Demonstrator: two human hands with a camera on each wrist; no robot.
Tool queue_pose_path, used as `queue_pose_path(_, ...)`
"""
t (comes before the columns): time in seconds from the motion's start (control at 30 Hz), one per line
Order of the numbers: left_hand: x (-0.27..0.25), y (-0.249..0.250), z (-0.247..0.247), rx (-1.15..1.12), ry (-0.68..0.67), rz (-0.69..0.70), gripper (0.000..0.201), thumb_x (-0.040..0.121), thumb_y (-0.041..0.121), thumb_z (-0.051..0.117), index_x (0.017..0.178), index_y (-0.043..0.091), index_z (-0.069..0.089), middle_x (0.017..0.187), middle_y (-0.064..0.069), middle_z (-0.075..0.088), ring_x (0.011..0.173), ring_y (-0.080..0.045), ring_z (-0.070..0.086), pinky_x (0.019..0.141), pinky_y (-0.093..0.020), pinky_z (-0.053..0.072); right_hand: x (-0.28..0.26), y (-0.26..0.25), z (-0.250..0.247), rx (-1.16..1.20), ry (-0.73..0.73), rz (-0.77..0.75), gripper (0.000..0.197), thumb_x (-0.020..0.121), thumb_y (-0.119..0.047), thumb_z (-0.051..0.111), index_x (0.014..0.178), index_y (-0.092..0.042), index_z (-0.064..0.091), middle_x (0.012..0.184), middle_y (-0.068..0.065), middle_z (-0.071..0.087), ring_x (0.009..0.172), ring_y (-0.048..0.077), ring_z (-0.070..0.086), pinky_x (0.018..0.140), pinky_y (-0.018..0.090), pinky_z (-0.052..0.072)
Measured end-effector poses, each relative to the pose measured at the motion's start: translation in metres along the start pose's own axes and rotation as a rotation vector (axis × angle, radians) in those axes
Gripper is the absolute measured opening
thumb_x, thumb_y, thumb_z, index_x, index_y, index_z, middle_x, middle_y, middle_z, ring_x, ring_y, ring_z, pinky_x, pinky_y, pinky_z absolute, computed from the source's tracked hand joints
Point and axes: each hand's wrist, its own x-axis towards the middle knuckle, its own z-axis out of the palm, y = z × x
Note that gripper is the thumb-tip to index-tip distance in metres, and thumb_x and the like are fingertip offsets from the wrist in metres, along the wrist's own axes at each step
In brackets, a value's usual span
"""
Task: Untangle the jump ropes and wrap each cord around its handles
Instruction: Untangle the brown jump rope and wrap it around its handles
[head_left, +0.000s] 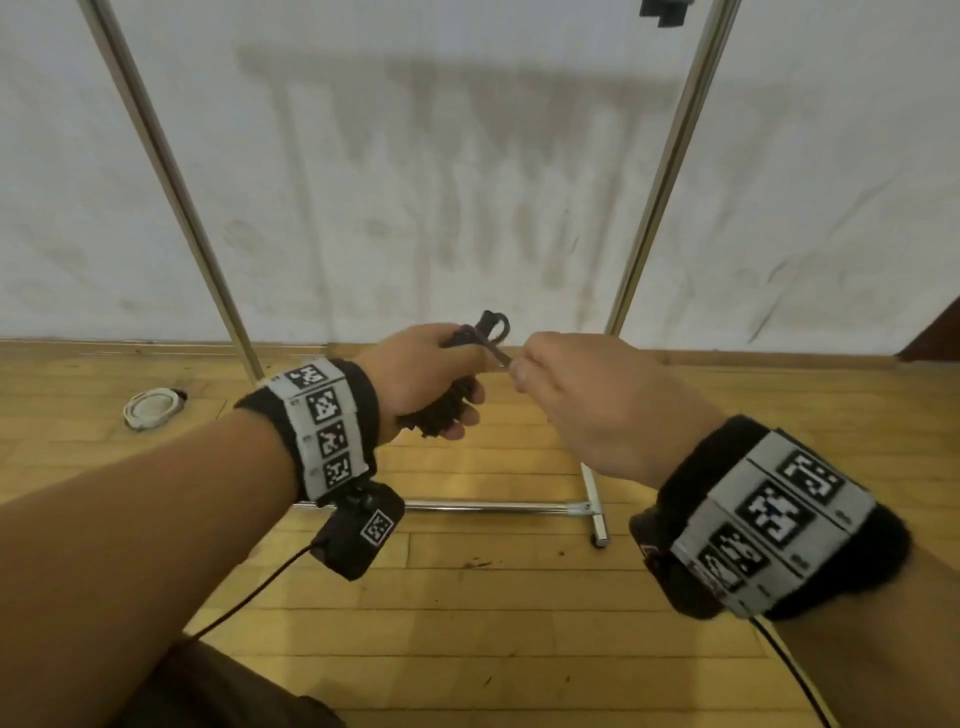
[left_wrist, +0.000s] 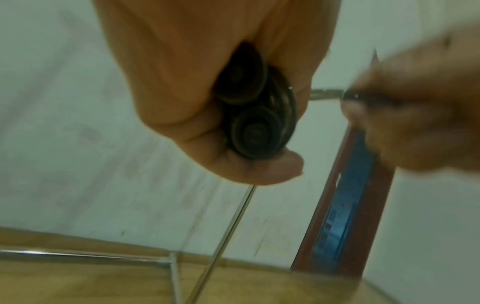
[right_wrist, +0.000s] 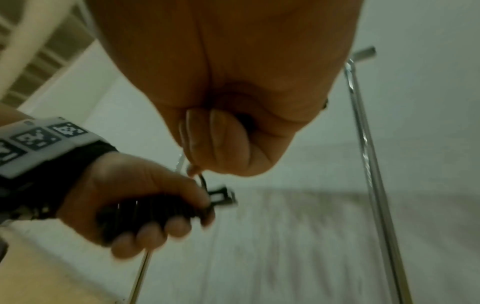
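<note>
The right hand (head_left: 587, 400) pinches the thin dark cord end (head_left: 497, 353) taut; the left hand (head_left: 421, 374) is fisted round the dark, cord-wound pair of jump-rope handles (head_left: 447, 410), held up in the air. If that pinch slips — the tail is short (barely a finger's grip) — I'd guess the last turns spring loose. Beyond, the white coiled rope (head_left: 150, 408) lies on the wooden floor (head_left: 493, 613).

metal rack (head_left: 498, 506) on wood floor (head_left: 493, 623) | white coil (head_left: 151, 408) beside left pole | white wall (head_left: 415, 156)
</note>
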Motion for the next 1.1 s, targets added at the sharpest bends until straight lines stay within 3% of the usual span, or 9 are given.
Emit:
queue_pose_path(0.17, -0.013, 0.012, -0.006, -0.31, -0.253, 0.097, 0.033, 0.087, 0.021, 0.079, 0.11, 0.01, 0.06, 0.074, -0.007, 0.063, 0.055, -0.02, 0.058, 0.047, -0.032, 0.05, -0.003, 0.037, 0.011, 0.552, -0.05, 0.039, 0.028, 0.109, -0.029, 0.042, 0.094, -0.02, 0.063, 0.063, -0.003, 0.047, 0.053, 0.01, 0.042, 0.05, 0.026, 0.038)
queue_pose_path(0.27, -0.023, 0.018, -0.003, -0.307, -0.389, 0.104, 0.052, 0.083, 0.055, 0.083, 0.106, 0.012, 0.065, 0.071, -0.007, 0.062, 0.051, -0.02, 0.058, 0.045, -0.029, 0.05, 0.0, 0.05, 0.008, 0.792, -0.135, 0.055, 0.027, 0.108, -0.024, 0.047, 0.095, -0.011, 0.066, 0.062, 0.0, 0.044, 0.048, 0.012, 0.037, 0.04, 0.024, 0.031)
queue_pose_path(0.4, -0.033, 0.019, 0.004, 0.084, -0.432, 0.131, 0.032, 0.094, 0.053, 0.07, 0.091, 0.022, 0.072, 0.071, -0.008, 0.067, 0.053, -0.024, 0.063, 0.049, -0.029, 0.053, 0.005, 0.062, 0.003, 0.93, -0.301, 0.169, 0.023, 0.104, -0.015, 0.054, 0.107, 0.003, 0.068, 0.064, 0.003, 0.051, 0.048, 0.011, 0.041, 0.042, 0.026, 0.032)
queue_pose_path(0.5, -0.038, 0.008, 0.023, 0.52, -0.487, 0.021, 0.029, 0.098, 0.054, 0.067, 0.092, 0.026, 0.069, 0.073, 0.0, 0.074, 0.06, -0.018, 0.07, 0.057, -0.025, 0.057, 0.014, 0.06, 0.0, 0.875, -0.335, 0.256, 0.022, 0.103, -0.009, 0.055, 0.107, 0.007, 0.07, 0.065, 0.006, 0.056, 0.05, 0.009, 0.045, 0.047, 0.023, 0.034)
queue_pose_path(0.63, -0.032, -0.006, 0.044, 0.737, -0.343, -0.048, 0.027, 0.101, 0.05, 0.064, 0.095, 0.024, 0.068, 0.07, 0.004, 0.075, 0.054, -0.01, 0.067, 0.051, -0.021, 0.052, 0.032, 0.02, -0.009, 0.448, -0.23, 0.162, 0.017, 0.096, -0.025, 0.068, 0.091, -0.011, 0.077, 0.066, 0.001, 0.07, 0.051, 0.014, 0.059, 0.061, 0.028, 0.052)
queue_pose_path(0.77, -0.02, 0.0, 0.026, 0.489, -0.157, -0.118, 0.012, 0.108, 0.035, 0.057, 0.107, 0.024, 0.059, 0.073, -0.002, 0.076, 0.054, -0.016, 0.068, 0.045, -0.026, 0.052, 0.034, -0.013, -0.002, 0.167, 0.019, 0.043, 0.022, 0.099, -0.025, 0.057, 0.093, -0.026, 0.078, 0.086, -0.008, 0.074, 0.076, 0.006, 0.068, 0.072, 0.021, 0.055)
queue_pose_path(0.93, -0.014, -0.002, 0.004, 0.237, -0.064, 0.043, 0.013, 0.107, 0.037, 0.059, 0.116, 0.028, 0.064, 0.088, -0.005, 0.081, 0.065, -0.027, 0.076, 0.051, -0.031, 0.056, 0.023, 0.008, 0.0, 0.504, 0.233, 0.108, 0.018, 0.095, -0.025, 0.069, 0.106, -0.036, 0.079, 0.096, -0.022, 0.074, 0.094, -0.008, 0.065, 0.073, 0.004, 0.043)
queue_pose_path(1.0, -0.013, 0.0, 0.002, 0.19, -0.066, 0.071, 0.014, 0.107, 0.037, 0.06, 0.115, 0.026, 0.064, 0.089, -0.006, 0.08, 0.066, -0.028, 0.076, 0.051, -0.031, 0.056, 0.019, 0.017, 0.004, 0.757, 0.303, 0.132, 0.016, 0.094, -0.02, 0.072, 0.102, -0.03, 0.081, 0.096, -0.015, 0.078, 0.095, -0.004, 0.069, 0.084, 0.013, 0.052)
queue_pose_path(1.1, -0.013, 0.002, 0.002, 0.109, -0.089, 0.09, 0.018, 0.107, 0.037, 0.061, 0.119, 0.024, 0.065, 0.092, -0.006, 0.08, 0.067, -0.031, 0.075, 0.053, -0.034, 0.057, 0.019, 0.02, 0.008, 1.275, 0.267, 0.164, 0.017, 0.097, -0.002, 0.065, 0.105, -0.008, 0.078, 0.103, 0.01, 0.079, 0.1, 0.02, 0.076, 0.088, 0.027, 0.06)
